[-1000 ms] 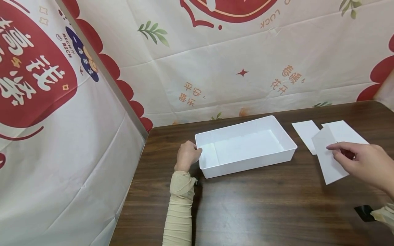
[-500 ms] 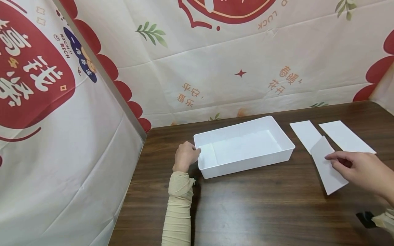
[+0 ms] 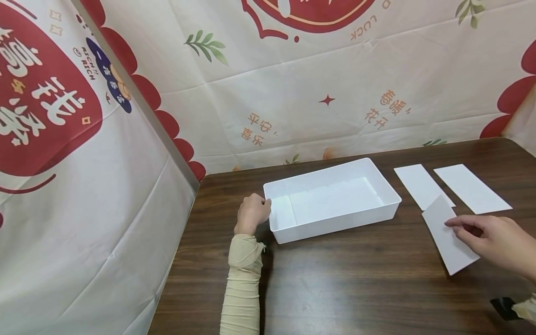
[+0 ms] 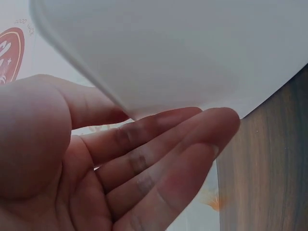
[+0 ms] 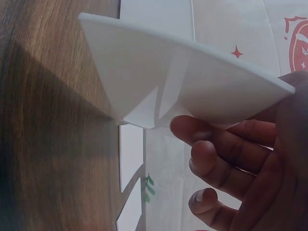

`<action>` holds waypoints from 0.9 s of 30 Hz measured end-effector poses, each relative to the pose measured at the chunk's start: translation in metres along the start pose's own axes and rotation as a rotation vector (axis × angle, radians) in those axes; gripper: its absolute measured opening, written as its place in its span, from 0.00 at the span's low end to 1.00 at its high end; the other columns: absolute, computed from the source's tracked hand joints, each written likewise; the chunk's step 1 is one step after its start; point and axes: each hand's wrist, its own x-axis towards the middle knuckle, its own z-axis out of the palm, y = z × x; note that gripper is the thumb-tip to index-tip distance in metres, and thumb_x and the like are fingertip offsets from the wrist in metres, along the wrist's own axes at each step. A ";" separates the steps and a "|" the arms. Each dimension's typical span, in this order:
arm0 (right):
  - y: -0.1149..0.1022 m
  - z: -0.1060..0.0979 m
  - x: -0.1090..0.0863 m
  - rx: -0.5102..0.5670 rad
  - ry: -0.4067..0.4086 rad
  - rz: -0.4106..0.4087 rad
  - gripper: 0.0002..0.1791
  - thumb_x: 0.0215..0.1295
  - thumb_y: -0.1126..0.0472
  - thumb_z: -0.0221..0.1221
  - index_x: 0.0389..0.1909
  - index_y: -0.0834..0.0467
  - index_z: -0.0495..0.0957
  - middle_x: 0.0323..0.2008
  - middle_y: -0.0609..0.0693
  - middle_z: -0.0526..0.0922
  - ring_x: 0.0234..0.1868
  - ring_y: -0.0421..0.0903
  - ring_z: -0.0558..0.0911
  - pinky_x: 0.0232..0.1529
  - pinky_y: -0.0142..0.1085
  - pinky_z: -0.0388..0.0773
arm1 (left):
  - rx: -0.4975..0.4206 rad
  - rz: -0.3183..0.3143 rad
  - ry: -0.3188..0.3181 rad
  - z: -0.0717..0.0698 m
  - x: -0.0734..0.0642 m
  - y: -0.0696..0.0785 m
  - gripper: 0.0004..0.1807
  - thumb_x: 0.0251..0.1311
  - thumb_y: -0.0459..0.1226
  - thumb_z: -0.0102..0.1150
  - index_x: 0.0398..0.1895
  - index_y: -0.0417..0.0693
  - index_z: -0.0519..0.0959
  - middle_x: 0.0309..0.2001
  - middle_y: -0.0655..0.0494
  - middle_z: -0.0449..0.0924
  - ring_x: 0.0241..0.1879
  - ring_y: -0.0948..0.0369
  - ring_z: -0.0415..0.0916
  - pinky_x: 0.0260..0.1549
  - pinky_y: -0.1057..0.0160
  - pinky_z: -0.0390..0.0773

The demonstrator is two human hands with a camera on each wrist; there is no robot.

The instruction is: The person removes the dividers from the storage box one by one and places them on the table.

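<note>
A shallow white plastic box (image 3: 335,224) stands on the table. At its left end wall my left hand (image 3: 252,214) grips the rim; in the left wrist view the thumb is at the edge and the fingers (image 4: 207,130) are against the outside of the wall. My right hand (image 3: 496,237) pinches a thin white panel (image 3: 448,239) by its right edge. That panel is tilted, with its near end raised off the wood. In the right wrist view the panel (image 5: 139,62) hides the thumb tip. Two similar panels, a left one (image 3: 420,184) and a right one (image 3: 473,188), lie flat beyond it.
The dark wood table (image 3: 356,288) carries everything. A printed white cloth (image 3: 268,93) hangs behind it, and another cloth (image 3: 109,204) hangs along the left side. A black strap (image 3: 504,308) shows by the right sleeve.
My right hand has drawn the panel nearer to me, off the two flat panels, so that both show more fully. The left hand and the box stay in place.
</note>
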 end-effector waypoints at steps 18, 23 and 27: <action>0.014 0.009 -0.008 -0.028 0.004 0.024 0.10 0.49 0.72 0.69 0.34 0.63 0.84 0.27 0.58 0.84 0.23 0.27 0.62 0.22 0.31 0.66 | -0.031 0.000 0.013 0.003 -0.001 -0.003 0.27 0.72 0.43 0.48 0.10 0.47 0.74 0.13 0.55 0.74 0.17 0.60 0.67 0.18 0.62 0.64; 0.021 0.012 -0.015 -0.051 0.012 0.032 0.13 0.46 0.73 0.71 0.35 0.64 0.83 0.22 0.45 0.76 0.22 0.30 0.58 0.23 0.31 0.58 | -0.033 -0.004 0.014 0.003 -0.001 -0.004 0.27 0.72 0.43 0.48 0.10 0.47 0.75 0.13 0.55 0.75 0.17 0.59 0.68 0.19 0.62 0.65; 0.025 0.016 -0.018 -0.045 0.031 0.030 0.14 0.44 0.75 0.71 0.35 0.65 0.82 0.21 0.43 0.71 0.22 0.30 0.57 0.24 0.30 0.56 | -0.031 -0.007 0.015 0.004 -0.001 -0.004 0.28 0.72 0.43 0.48 0.09 0.48 0.72 0.12 0.57 0.71 0.17 0.60 0.67 0.18 0.62 0.65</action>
